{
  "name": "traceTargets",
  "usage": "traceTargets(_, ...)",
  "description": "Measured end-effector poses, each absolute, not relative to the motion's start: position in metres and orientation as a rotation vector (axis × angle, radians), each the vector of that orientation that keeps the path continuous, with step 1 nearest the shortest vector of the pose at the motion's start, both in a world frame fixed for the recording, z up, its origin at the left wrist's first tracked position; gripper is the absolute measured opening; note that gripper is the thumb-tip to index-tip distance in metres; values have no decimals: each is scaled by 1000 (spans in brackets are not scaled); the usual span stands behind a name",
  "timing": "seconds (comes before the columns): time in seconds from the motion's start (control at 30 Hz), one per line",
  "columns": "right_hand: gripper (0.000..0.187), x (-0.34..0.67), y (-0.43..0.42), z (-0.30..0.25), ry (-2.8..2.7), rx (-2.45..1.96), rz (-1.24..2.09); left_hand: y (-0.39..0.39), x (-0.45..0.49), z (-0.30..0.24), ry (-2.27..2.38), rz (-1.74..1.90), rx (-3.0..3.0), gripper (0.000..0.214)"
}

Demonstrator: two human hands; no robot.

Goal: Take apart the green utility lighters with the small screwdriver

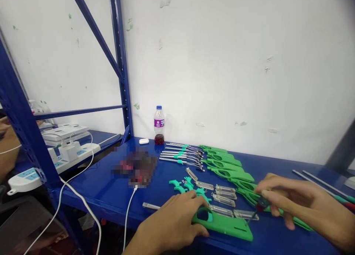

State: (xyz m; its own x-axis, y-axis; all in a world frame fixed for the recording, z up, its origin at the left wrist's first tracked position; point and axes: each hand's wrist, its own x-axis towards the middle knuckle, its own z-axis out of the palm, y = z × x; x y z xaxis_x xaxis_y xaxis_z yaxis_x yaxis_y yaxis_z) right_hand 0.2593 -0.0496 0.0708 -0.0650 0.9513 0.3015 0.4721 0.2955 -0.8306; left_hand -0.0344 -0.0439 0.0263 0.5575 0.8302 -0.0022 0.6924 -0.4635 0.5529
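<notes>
Near the front edge of the bench, my left hand (pixel 173 221) grips a green lighter casing (pixel 230 228) by its looped handle end. A metal lighter tube (pixel 151 206) sticks out to the left from under that hand. Pinched in my right hand (pixel 302 201) is a small screwdriver (pixel 261 204), its shaft slanting down to the casing's right end. Whether its tip sits in a screw is too small to tell. Just behind the casing lie several clear fuel tanks (pixel 224 200) and turquoise triggers (pixel 189 183).
Several metal tubes with wires (pixel 173 160) lie in a row at the back, beside several green casing halves (pixel 222 160). A drink bottle (pixel 159 126) stands by the wall. A white cable (pixel 128 210) crosses the front edge; a power strip (pixel 30 179) is at left.
</notes>
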Motion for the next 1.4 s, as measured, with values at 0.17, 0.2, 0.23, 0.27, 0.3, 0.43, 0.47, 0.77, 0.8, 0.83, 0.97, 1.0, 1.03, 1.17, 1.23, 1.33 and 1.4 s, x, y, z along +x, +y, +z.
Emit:
traceTargets(0.17, 35, 274, -54, 81, -1687, -1396, 853, -44, -34, 27, 1229, 353, 2291, 47)
traceTargets(0.2, 36, 274, -54, 82, -1703, -1400, 850, -44, -34, 27, 1233, 355, 2288, 47)
traceTargets(0.23, 38, 273, -54, 82, -1703, -1388, 844, -45, -34, 26, 1235, 360, 2288, 47)
traceTargets(0.27, 40, 271, -53, 81, -1697, -1362, 841, -45, -35, 26, 1234, 365, 2292, 47)
traceTargets(0.3, 40, 269, -51, 80, -1707, -1325, 852, -45, -35, 26, 1230, 368, 2296, 47)
traceTargets(0.43, 32, 264, -43, 76, -1817, -1220, 881, -44, -35, 25, 1221, 370, 2304, 46)
traceTargets(0.47, 31, 265, -42, 75, -1827, -1221, 884, -44, -35, 25, 1223, 372, 2302, 47)
traceTargets(0.77, 42, 267, -46, 74, -1788, -1282, 856, -45, -35, 25, 1221, 384, 2297, 45)
traceTargets(0.8, 41, 266, -46, 74, -1794, -1259, 857, -44, -35, 25, 1222, 383, 2291, 45)
traceTargets(0.83, 39, 265, -45, 73, -1807, -1233, 865, -44, -34, 25, 1223, 380, 2284, 46)
traceTargets(0.97, 35, 266, -42, 72, -1818, -1207, 903, -44, -34, 26, 1236, 379, 2255, 43)
traceTargets(1.0, 35, 266, -43, 72, -1813, -1218, 908, -44, -34, 26, 1235, 382, 2249, 43)
traceTargets(1.03, 36, 267, -44, 73, -1812, -1227, 913, -44, -35, 26, 1232, 383, 2243, 42)
traceTargets(1.17, 36, 265, -49, 78, -1853, -1199, 921, -44, -36, 25, 1214, 411, 2231, 38)
traceTargets(1.23, 31, 262, -49, 81, -1870, -1150, 934, -43, -36, 24, 1217, 428, 2219, 39)
traceTargets(1.33, 27, 259, -48, 83, -1868, -1109, 923, -40, -36, 23, 1221, 412, 2207, 40)
traceTargets(1.4, 26, 259, -48, 83, -1846, -1131, 895, -38, -36, 21, 1213, 404, 2219, 40)
